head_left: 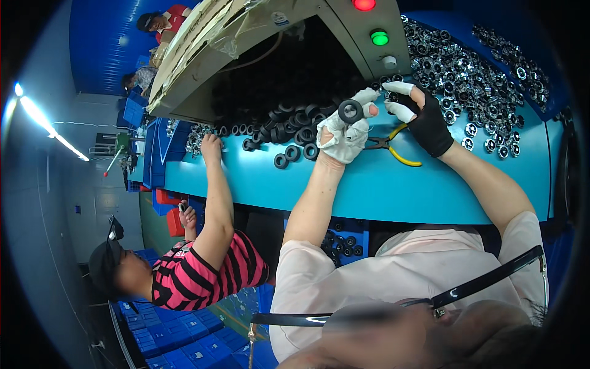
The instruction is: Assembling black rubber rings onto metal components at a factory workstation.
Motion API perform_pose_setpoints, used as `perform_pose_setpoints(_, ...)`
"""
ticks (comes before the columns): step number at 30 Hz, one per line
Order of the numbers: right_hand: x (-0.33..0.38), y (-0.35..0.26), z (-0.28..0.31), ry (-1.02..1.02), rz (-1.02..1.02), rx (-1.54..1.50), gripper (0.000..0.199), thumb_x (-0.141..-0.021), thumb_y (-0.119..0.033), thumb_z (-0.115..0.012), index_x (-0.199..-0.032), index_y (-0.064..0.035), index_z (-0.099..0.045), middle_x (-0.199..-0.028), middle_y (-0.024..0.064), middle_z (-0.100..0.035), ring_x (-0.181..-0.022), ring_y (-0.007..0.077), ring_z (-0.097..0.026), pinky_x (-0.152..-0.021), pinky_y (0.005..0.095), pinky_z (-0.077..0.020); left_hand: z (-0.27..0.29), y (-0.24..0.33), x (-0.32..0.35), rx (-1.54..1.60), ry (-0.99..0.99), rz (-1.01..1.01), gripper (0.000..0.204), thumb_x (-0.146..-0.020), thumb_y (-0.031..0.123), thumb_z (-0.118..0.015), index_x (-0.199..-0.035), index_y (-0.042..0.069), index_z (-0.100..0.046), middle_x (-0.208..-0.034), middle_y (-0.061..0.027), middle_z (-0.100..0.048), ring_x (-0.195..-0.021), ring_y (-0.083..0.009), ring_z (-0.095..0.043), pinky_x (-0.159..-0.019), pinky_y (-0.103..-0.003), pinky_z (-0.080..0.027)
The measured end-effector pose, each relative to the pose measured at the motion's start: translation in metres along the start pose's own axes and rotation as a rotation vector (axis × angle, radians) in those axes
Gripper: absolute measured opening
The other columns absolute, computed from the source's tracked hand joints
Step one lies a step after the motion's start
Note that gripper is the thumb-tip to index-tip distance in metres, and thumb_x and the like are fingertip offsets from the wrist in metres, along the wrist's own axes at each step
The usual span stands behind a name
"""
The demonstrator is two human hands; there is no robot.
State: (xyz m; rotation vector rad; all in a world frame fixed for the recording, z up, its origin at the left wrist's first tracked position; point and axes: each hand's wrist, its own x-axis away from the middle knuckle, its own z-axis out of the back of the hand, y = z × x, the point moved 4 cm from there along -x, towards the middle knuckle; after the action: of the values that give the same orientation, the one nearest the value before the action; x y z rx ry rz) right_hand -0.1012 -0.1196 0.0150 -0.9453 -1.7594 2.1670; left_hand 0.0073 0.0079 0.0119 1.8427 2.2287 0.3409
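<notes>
My left hand (pixel 344 136), in a white glove with bare skin at some fingertips, grips a small black rubber tyre (pixel 351 111). Whether a hub sits inside that tyre I cannot make out. Close by on the right, my right hand (pixel 427 117) wears a black glove with white finger covers. Its thumb and fingers close around a small chrome wheel hub (pixel 392 97), partly hidden by them. Pliers with yellow handles (pixel 398 150) lie on the turquoise table (pixel 442 190) between my wrists. Loose black tyres (pixel 294 129) are heaped to the left of my left hand.
Many chrome hubs (pixel 458 74) are spread at the far right. A machine (pixel 387 37) with red and green lights stands ahead, tyres piled in its dark opening. At left, a co-worker in a striped shirt (pixel 206 270) reaches onto the table. Below the edge, a blue crate (pixel 359 227) holds black wheels.
</notes>
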Motion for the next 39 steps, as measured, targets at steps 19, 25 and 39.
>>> perform_pose_setpoints(19,0.000,0.005,-0.015,-0.035,0.368,0.274,0.018,-0.075,-0.005,-0.065,-0.093,-0.0032,-0.062,-0.089,0.0133,-0.058,-0.079,0.0292,-0.058,-0.068,0.0342,-0.0473,0.027,-0.008,-0.008,-0.972,0.378,-0.231,0.045,-0.088,0.014,-0.059,-0.126,-0.007,-0.044,-0.115,-0.0163,-0.056,-0.098,-0.0246,-0.061,-0.080,-0.035,-0.055)
perform_pose_setpoints(25,0.001,0.004,-0.016,-0.080,0.323,0.256,0.023,-0.076,-0.004,-0.064,-0.099,-0.0035,-0.061,-0.093,0.0145,-0.058,-0.083,0.0312,-0.059,-0.070,0.0347,-0.0482,0.028,-0.012,-0.007,-0.919,0.350,-0.225,0.047,-0.090,0.019,-0.057,-0.127,-0.006,-0.043,-0.116,-0.0140,-0.055,-0.101,-0.0224,-0.059,-0.086,-0.034,-0.052)
perform_pose_setpoints(39,0.002,0.002,-0.015,-0.117,0.397,0.360,0.033,-0.070,0.003,-0.061,-0.102,-0.0035,-0.057,-0.094,0.0141,-0.056,-0.084,0.0313,-0.058,-0.071,0.0353,-0.0480,0.022,-0.011,-0.009,-0.970,0.409,-0.193,0.045,-0.083,0.010,-0.066,-0.120,-0.006,-0.047,-0.110,-0.0130,-0.058,-0.098,-0.0188,-0.060,-0.087,-0.030,-0.049)
